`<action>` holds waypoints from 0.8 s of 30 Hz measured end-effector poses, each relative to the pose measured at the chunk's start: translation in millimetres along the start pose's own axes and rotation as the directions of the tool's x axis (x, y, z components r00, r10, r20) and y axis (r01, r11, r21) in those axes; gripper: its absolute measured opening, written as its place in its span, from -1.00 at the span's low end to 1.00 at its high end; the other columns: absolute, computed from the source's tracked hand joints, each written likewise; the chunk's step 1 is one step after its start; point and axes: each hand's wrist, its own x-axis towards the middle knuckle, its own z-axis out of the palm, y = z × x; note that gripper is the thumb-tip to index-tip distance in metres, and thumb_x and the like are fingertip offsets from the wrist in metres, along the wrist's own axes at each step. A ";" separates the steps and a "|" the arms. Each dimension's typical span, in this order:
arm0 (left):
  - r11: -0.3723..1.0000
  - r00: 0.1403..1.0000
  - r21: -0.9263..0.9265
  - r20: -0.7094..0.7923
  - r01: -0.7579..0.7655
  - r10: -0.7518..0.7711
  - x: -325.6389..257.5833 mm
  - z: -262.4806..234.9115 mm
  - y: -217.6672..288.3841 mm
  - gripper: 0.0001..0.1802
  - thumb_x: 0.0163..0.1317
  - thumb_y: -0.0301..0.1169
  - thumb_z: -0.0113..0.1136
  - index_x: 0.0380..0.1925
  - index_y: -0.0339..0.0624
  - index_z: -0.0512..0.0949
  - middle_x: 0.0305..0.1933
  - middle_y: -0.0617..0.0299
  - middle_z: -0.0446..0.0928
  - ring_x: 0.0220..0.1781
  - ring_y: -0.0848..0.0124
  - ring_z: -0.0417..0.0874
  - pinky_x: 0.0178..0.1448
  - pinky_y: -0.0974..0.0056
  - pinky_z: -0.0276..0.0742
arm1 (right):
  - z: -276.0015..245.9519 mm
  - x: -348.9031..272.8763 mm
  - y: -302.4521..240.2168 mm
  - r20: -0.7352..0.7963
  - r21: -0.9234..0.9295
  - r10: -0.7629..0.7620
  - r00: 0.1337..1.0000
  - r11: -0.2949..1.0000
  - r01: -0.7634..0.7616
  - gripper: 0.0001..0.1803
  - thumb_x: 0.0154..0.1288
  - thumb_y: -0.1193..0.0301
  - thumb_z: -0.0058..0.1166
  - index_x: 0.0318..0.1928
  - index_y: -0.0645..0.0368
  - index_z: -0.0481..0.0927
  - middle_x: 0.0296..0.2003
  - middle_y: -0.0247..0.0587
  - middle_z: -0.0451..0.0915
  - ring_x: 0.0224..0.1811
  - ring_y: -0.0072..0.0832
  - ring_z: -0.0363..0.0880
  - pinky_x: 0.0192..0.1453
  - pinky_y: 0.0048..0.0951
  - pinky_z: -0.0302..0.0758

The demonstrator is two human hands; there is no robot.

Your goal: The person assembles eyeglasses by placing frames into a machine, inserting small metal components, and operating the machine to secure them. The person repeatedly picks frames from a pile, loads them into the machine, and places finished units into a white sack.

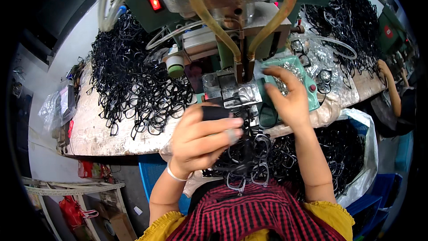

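Plainly, in the head view the person's left hand (pixel 200 136) is raised before the press machine (pixel 245 9) with its fingers bent; the area at its fingertips is dark and blurred, so whether it grips an eyeglass frame cannot be told. The right hand (pixel 290 96) is parted, thumb and forefinger apart, beside the left edge of a green tray (pixel 315 100). That tray sits on the worktop (pixel 89 134) and holds a heap of small silvery metal parts (pixel 292 72).

Below and between the hands, pale grey eyeglass frames (pixel 252 176) hang over the person's checked apron (pixel 249 209). To their right, a white sack (pixel 371 145) gapes open, filled with black eyeglass frames (pixel 341 151). Another tangled black pile (pixel 133 71) covers the worktop left of the machine, and a third (pixel 352 13) lies at the far right.

A white bottle with a green cap (pixel 175 67) is beside the machine, cap downward. At the far left lies a clear plastic bag (pixel 55 107); below it, a red bag (pixel 71 209) hangs near a cardboard box (pixel 122 225). Blue crates (pixel 379 192) stand at lower right, their contents unclear.
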 end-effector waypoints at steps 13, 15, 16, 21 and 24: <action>0.997 0.987 0.069 0.160 -0.037 0.026 -2.4 24.2 -6.4 -0.69 -0.11 -0.50 0.44 -0.26 -0.09 0.69 -0.04 0.19 0.71 -0.16 0.16 0.70 0.13 -0.04 0.57 | 6.6 35.9 90.0 -0.013 -0.698 -0.267 0.964 0.693 0.182 -0.92 0.09 0.41 0.25 -0.38 0.10 0.70 -0.26 -0.21 0.63 -0.10 -0.19 0.59 -0.08 -0.17 0.52; 0.985 0.990 0.171 0.139 0.007 -0.031 -11.7 22.0 8.8 -0.68 -0.11 -0.50 0.45 -0.25 -0.12 0.69 0.00 0.15 0.70 -0.06 0.10 0.71 0.16 -0.04 0.56 | 8.2 36.6 93.9 0.037 -0.768 -0.148 0.988 0.628 0.123 -0.93 0.07 0.41 0.24 -0.43 0.13 0.69 -0.33 -0.21 0.65 -0.11 -0.20 0.60 -0.08 -0.16 0.53; 0.978 0.992 0.208 0.110 0.032 -0.056 -22.1 16.3 15.9 -0.62 -0.09 -0.49 0.45 -0.16 -0.16 0.66 0.07 0.09 0.67 0.07 0.06 0.69 0.21 -0.04 0.54 | 0.4 30.3 93.9 0.050 -0.744 -0.178 0.983 0.650 0.155 -0.93 0.09 0.44 0.23 -0.41 0.14 0.71 -0.25 -0.16 0.67 -0.08 -0.18 0.61 -0.02 -0.16 0.53; 0.698 0.787 0.378 -0.398 0.608 -0.471 -122.4 -27.9 14.4 -0.66 0.19 -0.63 0.20 0.00 -0.33 0.58 0.05 0.02 0.65 0.08 0.15 0.64 0.26 0.12 0.43 | -54.4 -37.7 102.2 -0.327 -0.063 0.279 0.903 0.947 -0.316 -0.80 0.39 0.46 0.12 -0.06 0.21 0.72 -0.07 -0.25 0.70 -0.05 -0.48 0.64 0.10 -0.48 0.51; 0.612 0.734 0.405 -0.388 0.679 -0.557 -116.7 -43.3 -16.2 -0.66 0.16 -0.56 0.28 -0.02 -0.25 0.61 0.10 0.07 0.61 0.14 0.15 0.55 0.26 0.11 0.36 | -60.3 -47.7 114.1 -0.403 0.397 0.416 0.815 0.882 -0.254 -0.76 0.49 0.45 0.03 0.04 0.23 0.67 -0.05 -0.31 0.66 -0.03 -0.58 0.58 0.12 -0.55 0.49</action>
